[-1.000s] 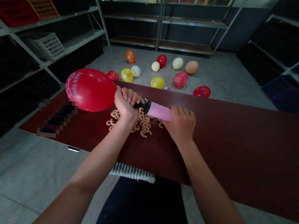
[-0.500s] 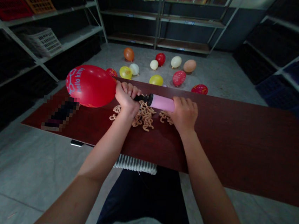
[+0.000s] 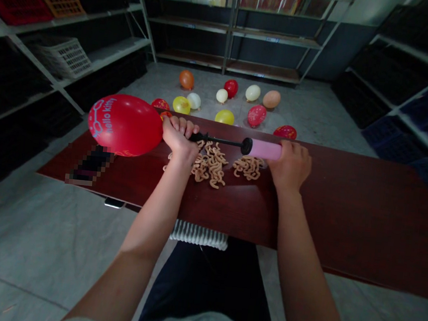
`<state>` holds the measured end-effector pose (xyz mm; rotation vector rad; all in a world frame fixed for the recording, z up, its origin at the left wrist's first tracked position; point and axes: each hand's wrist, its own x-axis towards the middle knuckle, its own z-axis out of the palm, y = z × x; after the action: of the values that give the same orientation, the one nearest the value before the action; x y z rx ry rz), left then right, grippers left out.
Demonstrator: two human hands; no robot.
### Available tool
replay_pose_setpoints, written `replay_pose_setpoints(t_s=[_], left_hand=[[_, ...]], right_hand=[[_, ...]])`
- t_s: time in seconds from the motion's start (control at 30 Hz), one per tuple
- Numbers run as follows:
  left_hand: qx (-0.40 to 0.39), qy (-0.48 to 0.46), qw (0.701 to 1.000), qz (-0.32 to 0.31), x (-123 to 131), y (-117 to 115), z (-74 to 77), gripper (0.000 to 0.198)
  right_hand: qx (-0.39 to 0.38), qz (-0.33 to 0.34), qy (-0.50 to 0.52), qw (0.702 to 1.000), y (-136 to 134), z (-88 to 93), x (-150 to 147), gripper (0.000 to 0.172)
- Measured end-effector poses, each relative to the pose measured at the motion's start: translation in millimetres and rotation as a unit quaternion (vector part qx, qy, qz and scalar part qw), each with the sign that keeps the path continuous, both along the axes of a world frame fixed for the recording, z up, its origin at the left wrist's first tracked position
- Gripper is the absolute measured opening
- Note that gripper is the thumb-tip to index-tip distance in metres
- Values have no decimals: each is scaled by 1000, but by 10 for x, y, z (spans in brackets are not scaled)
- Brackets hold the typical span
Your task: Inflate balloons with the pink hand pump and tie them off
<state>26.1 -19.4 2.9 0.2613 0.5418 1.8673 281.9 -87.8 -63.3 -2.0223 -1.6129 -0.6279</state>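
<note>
My left hand (image 3: 180,139) grips the knotless neck of a red balloon (image 3: 124,125) with a "Hello Kitty" print, pinching it onto the black nozzle of a hand pump (image 3: 216,140). My right hand (image 3: 291,165) wraps the pink pump barrel (image 3: 264,148), and a thin black rod shows between the two hands. Both hands are above a dark red wooden table (image 3: 337,213). Two heaps of curled tan strips (image 3: 209,165) lie on it just below the pump, and the hands touch neither heap.
Several inflated balloons (image 3: 226,116) in mixed colours lie on the concrete floor beyond the table. Metal shelves (image 3: 264,69) with crates stand at the back and sides. A pixelated object (image 3: 90,166) lies at the table's left end. My dark trousers show below the near edge.
My right hand has moved right with the pink barrel, drawing out the black rod. The left hand and balloon have stayed nearly in place, with the balloon shifted slightly left.
</note>
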Motion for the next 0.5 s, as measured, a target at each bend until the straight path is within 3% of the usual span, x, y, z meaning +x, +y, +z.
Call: replay_pose_setpoints(t_s=[0.23, 0.5], left_hand=[[8, 16, 1000, 13, -14, -46, 44, 50], [-4, 52, 998, 40, 15, -69, 22, 49]], right_hand=[[0, 5, 26, 1000, -16, 21, 46, 38], [16, -9, 46, 999, -61, 67, -170, 31]])
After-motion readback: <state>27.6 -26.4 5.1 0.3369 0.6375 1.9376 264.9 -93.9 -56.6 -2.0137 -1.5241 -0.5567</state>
